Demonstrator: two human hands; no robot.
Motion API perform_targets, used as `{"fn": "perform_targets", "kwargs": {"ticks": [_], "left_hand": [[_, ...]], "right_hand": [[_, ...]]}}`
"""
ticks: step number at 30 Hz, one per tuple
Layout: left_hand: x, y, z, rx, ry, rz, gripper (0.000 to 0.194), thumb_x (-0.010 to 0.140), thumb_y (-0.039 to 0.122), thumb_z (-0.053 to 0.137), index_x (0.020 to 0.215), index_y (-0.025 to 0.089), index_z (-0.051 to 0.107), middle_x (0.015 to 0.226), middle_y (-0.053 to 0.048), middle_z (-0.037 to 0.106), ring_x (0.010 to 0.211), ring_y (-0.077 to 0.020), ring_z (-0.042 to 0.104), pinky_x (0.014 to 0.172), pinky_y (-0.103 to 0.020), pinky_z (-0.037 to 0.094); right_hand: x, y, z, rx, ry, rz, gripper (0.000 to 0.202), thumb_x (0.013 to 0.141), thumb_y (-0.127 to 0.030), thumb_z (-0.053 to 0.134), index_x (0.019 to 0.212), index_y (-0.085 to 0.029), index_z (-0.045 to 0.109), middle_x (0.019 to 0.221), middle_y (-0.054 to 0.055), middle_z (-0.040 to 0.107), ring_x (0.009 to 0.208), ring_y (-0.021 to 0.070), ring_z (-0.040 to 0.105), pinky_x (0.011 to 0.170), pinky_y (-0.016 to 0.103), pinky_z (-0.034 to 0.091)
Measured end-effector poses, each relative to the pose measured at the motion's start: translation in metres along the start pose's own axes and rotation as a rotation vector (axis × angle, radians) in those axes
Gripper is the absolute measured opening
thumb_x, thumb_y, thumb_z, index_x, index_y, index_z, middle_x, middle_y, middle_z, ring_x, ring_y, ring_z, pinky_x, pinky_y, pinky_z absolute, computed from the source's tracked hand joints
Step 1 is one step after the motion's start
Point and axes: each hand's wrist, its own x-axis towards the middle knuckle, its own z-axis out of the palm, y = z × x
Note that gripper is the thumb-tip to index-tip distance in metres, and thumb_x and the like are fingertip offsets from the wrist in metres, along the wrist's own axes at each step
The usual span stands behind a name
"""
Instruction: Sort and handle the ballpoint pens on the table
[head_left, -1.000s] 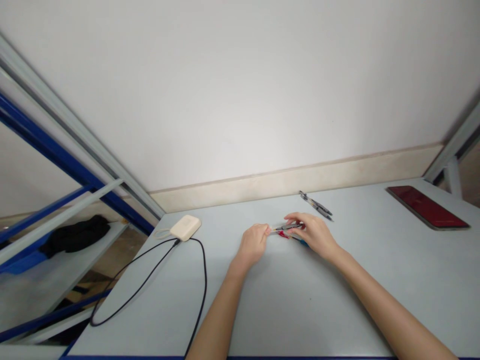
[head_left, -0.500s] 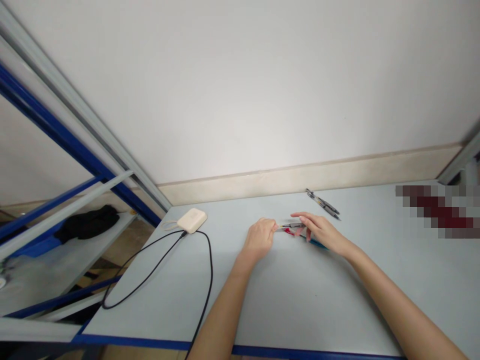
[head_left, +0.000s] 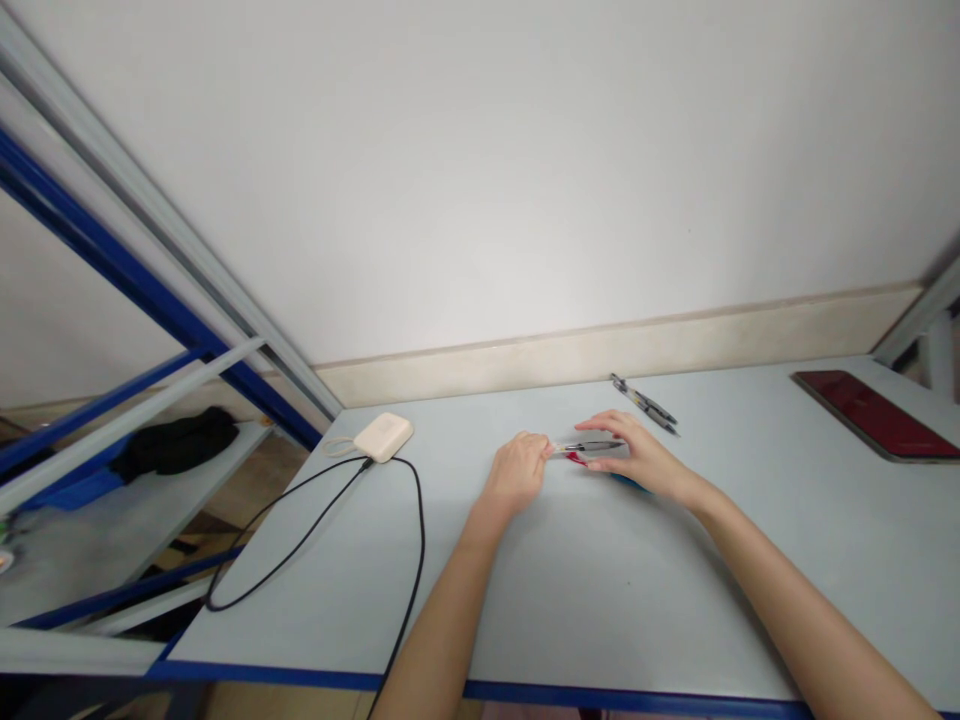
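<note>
My left hand is closed around one end of a clear pen with a dark grey grip, which points right just above the table. My right hand has its thumb and fingers spread apart on either side of the pen's other end. Whether it touches the pen I cannot tell. Below the pen a small red piece shows near my right thumb. A blue, slim object lies under that hand, mostly covered. Behind the right hand, two similar grey pens lie side by side.
A cream power bank with a black cable lies at the left of the grey table. On the far right is a dark red phone-like slab. A wall bounds the back; metal frame bars rise at left.
My right fingers and thumb have spread apart around the pen's end, so more of its grey grip shows. My left hand stays in place, closed on the pen.
</note>
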Motion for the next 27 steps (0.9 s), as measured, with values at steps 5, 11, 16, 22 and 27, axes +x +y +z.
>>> {"fn": "perform_targets", "kwargs": {"ticks": [5,11,16,22,27], "left_hand": [[0.000,0.002,0.000,0.004,-0.013,0.013,0.032,0.095,0.024,0.029,0.079,0.017,0.055,0.078,-0.004,0.061,0.078,-0.0173,0.055,0.068,-0.026,0.040],[0.000,0.005,-0.001,0.002,-0.032,0.029,0.032,0.095,0.024,0.028,0.082,0.016,0.057,0.080,-0.005,0.061,0.080,-0.0174,0.055,0.070,-0.026,0.040],[0.000,0.005,0.000,0.012,-0.033,0.075,0.033,0.095,0.025,0.027,0.083,0.017,0.056,0.081,-0.004,0.062,0.079,-0.0176,0.055,0.069,-0.027,0.040],[0.001,-0.001,0.002,0.004,-0.028,0.025,0.032,0.095,0.026,0.028,0.079,0.017,0.055,0.079,-0.004,0.061,0.077,-0.0174,0.055,0.068,-0.026,0.039],[0.001,-0.009,-0.001,-0.038,-0.014,-0.032,0.034,0.095,0.027,0.028,0.074,0.018,0.054,0.075,-0.003,0.060,0.074,-0.0171,0.055,0.067,-0.026,0.037]], "right_hand": [[0.000,0.004,0.003,0.092,-0.099,0.179,0.036,0.085,-0.039,0.044,0.108,-0.017,0.061,0.082,0.006,0.066,0.072,0.0182,0.058,0.071,0.032,0.045],[-0.001,0.002,0.004,0.047,-0.047,0.067,0.042,0.075,-0.040,0.060,0.112,-0.021,0.059,0.100,0.006,0.064,0.083,0.0179,0.057,0.078,0.031,0.042],[-0.002,0.001,0.006,-0.021,-0.159,0.153,0.036,0.085,-0.038,0.045,0.113,-0.021,0.060,0.082,0.004,0.067,0.065,0.0158,0.056,0.066,0.028,0.042],[-0.003,0.009,0.006,-0.140,-0.143,0.010,0.031,0.086,-0.035,0.046,0.110,-0.027,0.063,0.098,0.006,0.062,0.088,0.0184,0.057,0.078,0.029,0.042],[-0.001,0.012,-0.005,-0.160,-0.123,0.011,0.031,0.088,-0.037,0.042,0.102,-0.024,0.067,0.097,0.006,0.064,0.088,0.0193,0.058,0.078,0.031,0.043]]}}
